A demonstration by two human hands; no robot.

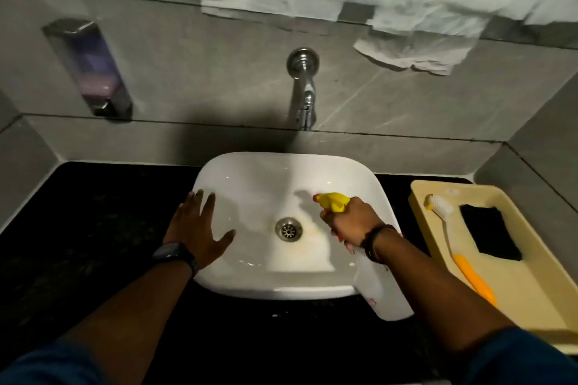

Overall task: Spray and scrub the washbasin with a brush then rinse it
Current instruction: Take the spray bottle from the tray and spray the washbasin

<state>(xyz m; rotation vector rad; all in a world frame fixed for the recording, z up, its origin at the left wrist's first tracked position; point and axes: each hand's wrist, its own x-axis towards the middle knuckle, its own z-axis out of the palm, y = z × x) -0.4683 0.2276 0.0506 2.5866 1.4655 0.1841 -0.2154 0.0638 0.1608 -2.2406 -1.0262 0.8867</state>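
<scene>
A white washbasin (250, 178) sits on a black counter, its metal drain (288, 229) in the middle. My right hand (353, 222) grips a white spray bottle (383, 291) by its neck, over the basin's right side. The bottle's yellow nozzle (333, 201) points left into the bowl. My left hand (200, 228) rests flat with fingers spread on the basin's left rim. A brush (453, 247) with white bristles and an orange handle lies in a cream tray (516, 284) to the right.
A chrome tap (305, 87) juts from the grey tiled wall above the basin. A soap dispenser (89, 67) hangs on the wall at left. A black scrub pad (491, 231) lies in the tray beside the brush. White paper covers the mirror above.
</scene>
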